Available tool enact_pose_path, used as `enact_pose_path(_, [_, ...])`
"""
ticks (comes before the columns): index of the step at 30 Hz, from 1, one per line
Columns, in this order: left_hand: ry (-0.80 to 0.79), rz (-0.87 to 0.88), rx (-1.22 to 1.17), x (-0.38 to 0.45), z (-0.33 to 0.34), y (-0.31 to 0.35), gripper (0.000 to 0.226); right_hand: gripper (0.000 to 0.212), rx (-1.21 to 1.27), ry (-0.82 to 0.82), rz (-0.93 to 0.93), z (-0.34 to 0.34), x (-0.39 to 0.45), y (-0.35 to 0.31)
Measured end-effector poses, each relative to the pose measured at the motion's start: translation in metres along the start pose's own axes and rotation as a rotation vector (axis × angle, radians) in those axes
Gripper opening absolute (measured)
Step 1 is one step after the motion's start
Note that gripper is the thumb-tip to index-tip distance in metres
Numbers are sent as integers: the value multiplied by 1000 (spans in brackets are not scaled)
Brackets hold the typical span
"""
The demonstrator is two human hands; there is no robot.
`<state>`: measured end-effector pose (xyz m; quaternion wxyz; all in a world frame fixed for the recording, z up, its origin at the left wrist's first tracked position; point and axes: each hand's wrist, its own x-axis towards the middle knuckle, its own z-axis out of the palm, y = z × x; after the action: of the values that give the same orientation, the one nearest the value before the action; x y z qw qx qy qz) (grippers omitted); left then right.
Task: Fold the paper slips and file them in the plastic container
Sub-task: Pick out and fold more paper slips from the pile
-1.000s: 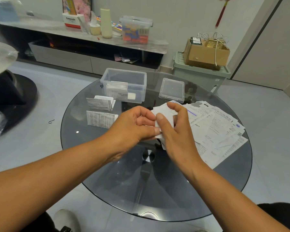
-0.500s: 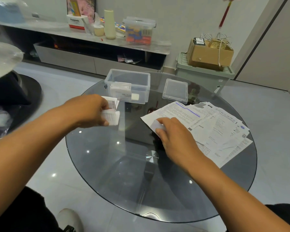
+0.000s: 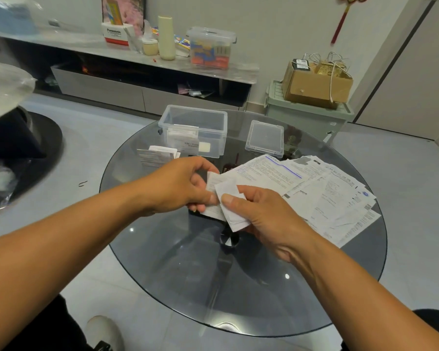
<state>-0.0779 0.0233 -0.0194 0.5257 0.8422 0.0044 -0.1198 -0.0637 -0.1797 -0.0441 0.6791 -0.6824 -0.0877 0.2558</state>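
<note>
Above the glass table (image 3: pixel 162 262), both hands' fingers (image 3: pixel 208 198) pinch one paper slip (image 3: pixel 230 192) between them.

A home living room: low TV console (image 3: pixel 147 92), round glass table (image 3: pixel 238 287), tiled floor (image 3: pixel 91 138).

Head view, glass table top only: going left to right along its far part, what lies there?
Folded slips lying flat on the glass table → open plastic container with slips standing inside → its separate lid → spread pile of unfolded papers at the right.
</note>
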Motion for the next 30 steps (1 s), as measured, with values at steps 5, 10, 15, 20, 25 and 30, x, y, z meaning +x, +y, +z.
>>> enact_pose_path(5, [55,35,59,-1,6,0,28,16,-87,81,-45,-8,3,2])
enact_pose_path(10, [-1,-6,-63,-1,18,0,13,19,-149,245,-237,-6,2,-1])
enact_pose_path(15, [-147,20,-340,-5,36,7,20,35,-369,331,-369,-1,4,5])
enact_pose_path(20, [-205,60,-421,-5,36,8,22,48,-589,402,-412,12,-3,6])
enact_pose_path(25, [-81,82,-374,-2,36,2,29,48,-529,415,-398,14,-2,7])
enact_pose_path(30, [37,151,135,-2,19,1,27,43,-516,398,-310,2,3,2])
